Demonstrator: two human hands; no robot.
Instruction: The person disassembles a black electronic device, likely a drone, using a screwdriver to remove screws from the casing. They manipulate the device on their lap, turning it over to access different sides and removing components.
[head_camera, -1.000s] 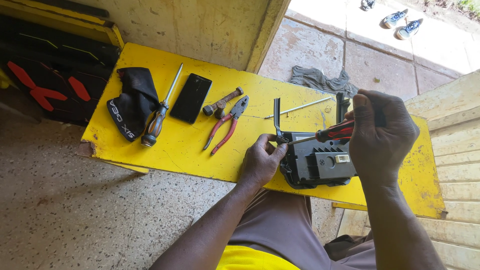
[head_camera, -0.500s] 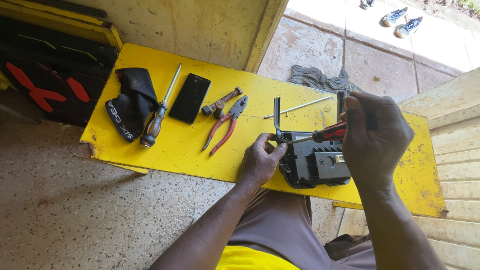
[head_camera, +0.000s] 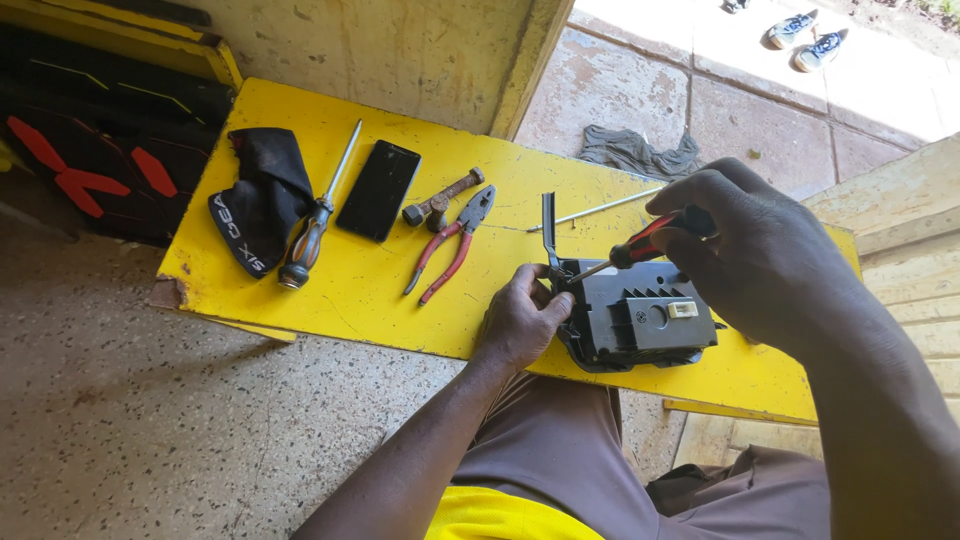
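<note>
Speckled concrete floor (head_camera: 130, 420), yellow bench (head_camera: 330, 290), sunlit paving (head_camera: 700, 90) behind.

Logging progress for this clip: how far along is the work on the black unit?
Done: tools laid out on the yellow board. In hand: left hand steadies the black unit; right hand works a red-handled screwdriver at its top left corner. Left: the casing looks closed; pliers and small hammer lie unused.

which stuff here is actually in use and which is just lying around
In use: left hand steadying the black plastic housing; right hand driving the red-handled screwdriver into it.

Lying about: pliers, hammer, phone, large screwdriver, black cloth, thin rod.
</note>
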